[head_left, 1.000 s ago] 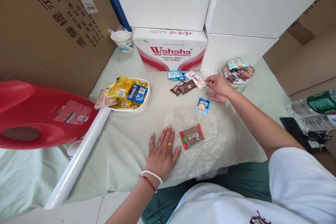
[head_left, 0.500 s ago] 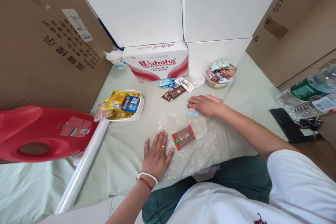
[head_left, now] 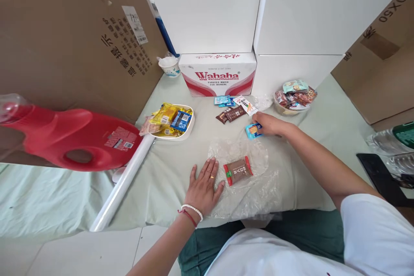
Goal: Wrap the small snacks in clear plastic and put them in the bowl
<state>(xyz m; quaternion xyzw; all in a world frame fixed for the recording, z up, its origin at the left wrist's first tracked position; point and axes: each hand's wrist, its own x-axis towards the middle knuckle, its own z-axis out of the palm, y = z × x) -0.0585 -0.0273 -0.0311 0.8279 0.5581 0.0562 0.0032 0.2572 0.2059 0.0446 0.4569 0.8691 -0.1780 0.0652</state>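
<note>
On cloth (head_left: 168,172), right fingers (head_left: 260,119), blue packet (head_left: 251,132) less covered

The small light-blue snack packet (head_left: 252,131), printed with a food picture, is partly covered by the right hand (head_left: 271,124). The brown, red-ended snack packet (head_left: 238,170) lies slightly askew, print upward, on the crinkled clear plastic sheet (head_left: 267,196).

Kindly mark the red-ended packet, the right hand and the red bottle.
Red-ended packet (head_left: 238,170), head view: wrapper's middle.
Right hand (head_left: 271,123), head view: back of the hand.
Red bottle (head_left: 92,133), head view: its side.
</note>
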